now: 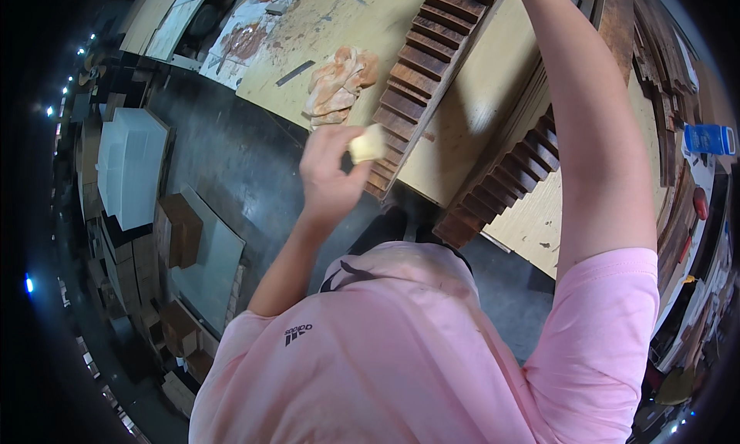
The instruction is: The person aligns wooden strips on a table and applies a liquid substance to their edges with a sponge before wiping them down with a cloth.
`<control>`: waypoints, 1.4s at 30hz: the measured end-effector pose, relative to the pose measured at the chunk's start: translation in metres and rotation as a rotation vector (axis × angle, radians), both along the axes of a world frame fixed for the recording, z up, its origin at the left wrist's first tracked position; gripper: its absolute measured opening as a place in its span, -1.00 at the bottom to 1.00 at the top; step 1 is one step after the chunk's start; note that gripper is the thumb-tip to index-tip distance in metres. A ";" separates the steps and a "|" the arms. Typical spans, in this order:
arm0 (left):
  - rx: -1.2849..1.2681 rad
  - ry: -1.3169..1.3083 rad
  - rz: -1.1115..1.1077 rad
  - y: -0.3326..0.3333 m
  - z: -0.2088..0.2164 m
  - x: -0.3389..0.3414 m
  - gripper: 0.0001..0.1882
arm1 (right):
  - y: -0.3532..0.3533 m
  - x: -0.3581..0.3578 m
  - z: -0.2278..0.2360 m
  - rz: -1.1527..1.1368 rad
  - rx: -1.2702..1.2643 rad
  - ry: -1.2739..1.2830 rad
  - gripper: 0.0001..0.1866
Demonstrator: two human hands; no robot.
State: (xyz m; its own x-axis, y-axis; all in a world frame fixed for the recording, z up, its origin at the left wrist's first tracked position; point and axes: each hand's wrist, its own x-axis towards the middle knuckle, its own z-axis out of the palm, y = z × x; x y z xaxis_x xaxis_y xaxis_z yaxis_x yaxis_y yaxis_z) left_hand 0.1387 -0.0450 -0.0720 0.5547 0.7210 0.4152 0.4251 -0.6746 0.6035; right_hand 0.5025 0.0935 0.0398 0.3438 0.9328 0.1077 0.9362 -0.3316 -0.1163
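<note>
In my left hand (327,171) a small pale yellow block (368,145), perhaps a sponge, is gripped between thumb and fingers; motion blurs it. It is close to the left edge of a long dark brown wooden piece (416,80) with a row of slats; whether they touch I cannot tell. A second dark slatted wooden piece (502,183) lies to the right, under my right forearm. My right arm (597,128) stretches forward to the upper edge, where the hand is cut off. A crumpled, stained cloth (339,82) rests on the table left of the first piece.
A pale table top (462,128) carries both slatted pieces. Beside the cloth lies a thin dark strip (295,72). Long dark boards (664,66) and a blue container (709,139) stand at the right. On the left are a white box (131,163) and a brown wooden block (179,230).
</note>
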 end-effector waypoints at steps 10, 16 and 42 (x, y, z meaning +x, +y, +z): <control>0.016 0.011 0.031 0.009 -0.009 -0.015 -0.60 | 0.002 0.004 -0.001 -0.026 -0.014 -0.016 -0.42; 0.059 0.044 0.009 0.015 -0.025 -0.016 -0.61 | 0.001 0.005 -0.001 0.010 -0.032 -0.056 -0.43; -0.246 -0.152 0.249 -0.016 -0.042 -0.018 -0.57 | 0.006 0.009 -0.003 0.018 -0.053 -0.123 -0.43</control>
